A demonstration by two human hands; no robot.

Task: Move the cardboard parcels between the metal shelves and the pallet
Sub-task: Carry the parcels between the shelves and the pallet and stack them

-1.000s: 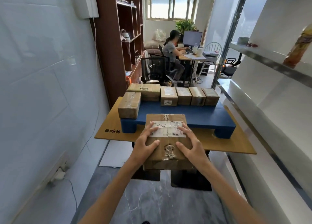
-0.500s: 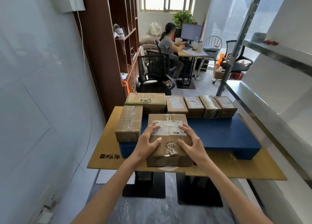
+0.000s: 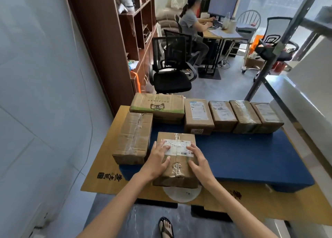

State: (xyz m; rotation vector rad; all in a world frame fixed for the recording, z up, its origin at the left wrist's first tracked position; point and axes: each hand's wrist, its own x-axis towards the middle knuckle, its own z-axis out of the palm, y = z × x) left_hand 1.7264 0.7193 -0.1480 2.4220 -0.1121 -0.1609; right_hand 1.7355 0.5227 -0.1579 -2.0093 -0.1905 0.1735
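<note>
**Parcel held at the pallet's near edge**

The left hand [image 3: 158, 159] and right hand [image 3: 198, 161] clasp the taped parcel [image 3: 177, 142] from either side, fingers spread over its top. It is at the near left of the blue pallet [image 3: 242, 157] on the cardboard-covered worktop [image 3: 106, 173]. Its near end seems to pass the pallet's edge, though I cannot tell whether the base rests fully. Released here, it could tip off toward the floor. Pushed farther, it could knock the long parcel [image 3: 133, 137] just to its left, which itself overhangs the pallet, or the far row [image 3: 222, 114].
</note>
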